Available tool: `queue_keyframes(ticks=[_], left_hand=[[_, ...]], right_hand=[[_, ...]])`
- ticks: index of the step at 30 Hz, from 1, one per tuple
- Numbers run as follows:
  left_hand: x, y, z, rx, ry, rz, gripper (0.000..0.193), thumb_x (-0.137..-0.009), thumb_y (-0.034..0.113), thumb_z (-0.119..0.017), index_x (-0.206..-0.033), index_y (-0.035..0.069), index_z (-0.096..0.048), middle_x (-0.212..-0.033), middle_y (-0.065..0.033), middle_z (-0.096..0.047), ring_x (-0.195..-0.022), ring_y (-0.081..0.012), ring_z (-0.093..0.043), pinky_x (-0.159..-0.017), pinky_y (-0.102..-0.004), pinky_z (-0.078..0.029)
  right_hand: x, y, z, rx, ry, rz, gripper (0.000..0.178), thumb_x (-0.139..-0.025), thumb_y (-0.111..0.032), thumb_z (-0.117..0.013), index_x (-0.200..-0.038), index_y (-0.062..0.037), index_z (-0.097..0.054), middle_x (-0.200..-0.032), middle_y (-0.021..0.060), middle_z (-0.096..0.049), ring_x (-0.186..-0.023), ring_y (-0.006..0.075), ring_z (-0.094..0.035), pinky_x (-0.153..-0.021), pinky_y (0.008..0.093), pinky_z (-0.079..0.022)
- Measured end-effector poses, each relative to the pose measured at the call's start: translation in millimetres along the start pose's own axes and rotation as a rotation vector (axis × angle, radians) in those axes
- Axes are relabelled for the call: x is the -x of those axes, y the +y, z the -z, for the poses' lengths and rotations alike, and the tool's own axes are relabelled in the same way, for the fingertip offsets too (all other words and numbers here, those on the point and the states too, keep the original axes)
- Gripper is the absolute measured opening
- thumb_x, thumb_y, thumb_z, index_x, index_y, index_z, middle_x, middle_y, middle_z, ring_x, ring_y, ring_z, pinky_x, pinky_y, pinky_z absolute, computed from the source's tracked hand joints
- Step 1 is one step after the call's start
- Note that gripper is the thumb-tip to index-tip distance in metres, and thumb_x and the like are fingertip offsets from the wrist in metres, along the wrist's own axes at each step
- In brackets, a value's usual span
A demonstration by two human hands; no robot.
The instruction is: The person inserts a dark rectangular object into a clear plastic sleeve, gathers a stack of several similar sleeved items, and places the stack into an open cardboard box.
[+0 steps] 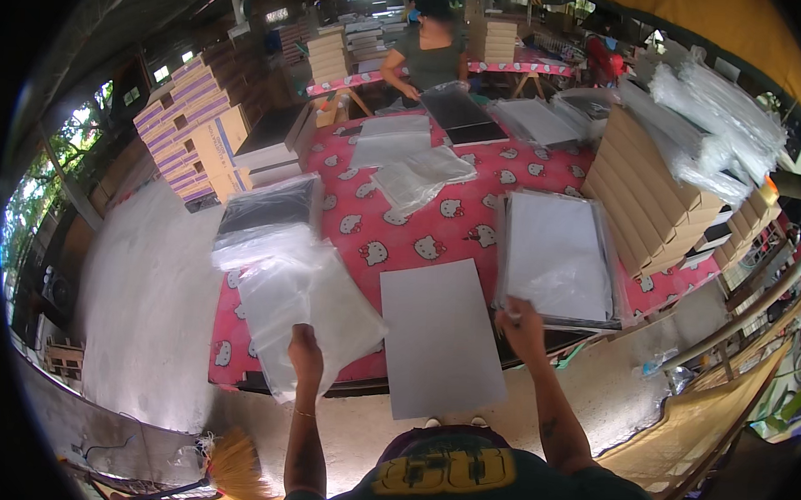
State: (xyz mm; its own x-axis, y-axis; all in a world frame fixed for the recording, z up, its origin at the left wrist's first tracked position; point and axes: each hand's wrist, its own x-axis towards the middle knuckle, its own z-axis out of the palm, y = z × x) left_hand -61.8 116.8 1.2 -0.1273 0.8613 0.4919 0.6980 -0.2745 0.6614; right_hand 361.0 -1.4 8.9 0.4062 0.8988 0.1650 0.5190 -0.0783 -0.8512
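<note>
My left hand [305,357] is closed on the edge of a clear plastic sleeve [340,292], which lies on loose sleeves at the table's left front. Between my hands is a plain white sheet [441,337], its near end jutting past the table edge. My right hand [522,331] has its fingers curled at the near left corner of a stack of white sheets in clear plastic [559,257]. What those fingers grip, if anything, is hidden. Beyond the left sleeves sits a dark panel in plastic [273,210].
The table wears a pink cat-print cloth [429,247]. Brown cartons [648,203] topped with bagged bundles [715,112] rise at right; more cartons [187,133] stand at left. Across the table, a person [431,55] is beside dark panels [460,114]. A broom [237,466] lies lower left.
</note>
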Motion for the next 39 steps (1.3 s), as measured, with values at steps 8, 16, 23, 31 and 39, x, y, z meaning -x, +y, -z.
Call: queue_keyframes(ticks=[8, 16, 23, 31, 39], left_hand=[[62.5, 151.4, -23.8, 0.527, -0.426, -0.098, 0.015, -0.092, 0.011, -0.057, -0.103, 0.001, -0.057, -0.082, -0.0085, -0.06, -0.068, -0.0123, -0.054, -0.06, -0.0266, -0.045], [81.7, 121.2, -34.5, 0.477, -0.409, -0.164, 0.034, -0.086, 0.015, -0.064, -0.115, 0.001, -0.052, -0.088, -0.0137, -0.061, -0.075, -0.0201, -0.06, -0.07, -0.0323, -0.048], [48.8, 115.7, -23.7, 0.504, -0.536, 0.143, 0.014, -0.087, 0.01, -0.062, -0.083, -0.002, -0.056, -0.063, -0.0028, -0.052, -0.061, -0.0074, -0.045, -0.056, -0.0262, -0.039], [29.7, 118.3, -14.4, 0.549, -0.593, 0.05, 0.012, -0.087, 0.01, -0.064, -0.086, -0.001, -0.059, -0.067, 0.0026, -0.049, -0.064, -0.0051, -0.042, -0.056, -0.023, -0.037], [9.0, 163.0, -2.4, -0.15, 0.08, -0.543, 0.036, -0.078, 0.015, -0.074, -0.107, 0.0, -0.06, -0.086, -0.0159, -0.064, -0.074, -0.0282, -0.062, -0.066, -0.0365, -0.049]], right_hand=[[53.5, -74.5, -122.5, -1.213, -0.663, -0.361, 0.04, -0.094, -0.032, -0.057, -0.125, -0.0065, -0.05, -0.116, 0.0043, -0.057, -0.104, 0.016, -0.057, -0.09, 0.0404, -0.047], [36.2, -97.5, -62.6, -1.361, -0.505, -0.365, 0.052, -0.092, -0.023, -0.06, -0.135, -0.0052, -0.036, -0.115, 0.0057, -0.057, -0.104, 0.017, -0.058, -0.086, 0.0342, -0.05], [32.5, -55.6, -48.7, -0.904, -0.38, -0.241, 0.045, -0.087, -0.023, -0.068, -0.125, -0.0103, -0.048, -0.091, -0.0048, -0.057, -0.083, 0.0068, -0.051, -0.067, 0.0251, -0.04], [41.2, -45.6, -56.4, -1.37, -0.416, -0.467, 0.038, -0.09, -0.031, -0.063, -0.119, -0.0088, -0.053, -0.101, 0.0009, -0.057, -0.089, 0.0128, -0.055, -0.081, 0.029, -0.042], [52.0, -61.8, -52.6, -1.155, -0.718, -0.467, 0.044, -0.09, -0.032, -0.063, -0.12, 0.0002, -0.054, -0.115, 0.0082, -0.059, -0.098, 0.0155, -0.058, -0.081, 0.0312, -0.048]])
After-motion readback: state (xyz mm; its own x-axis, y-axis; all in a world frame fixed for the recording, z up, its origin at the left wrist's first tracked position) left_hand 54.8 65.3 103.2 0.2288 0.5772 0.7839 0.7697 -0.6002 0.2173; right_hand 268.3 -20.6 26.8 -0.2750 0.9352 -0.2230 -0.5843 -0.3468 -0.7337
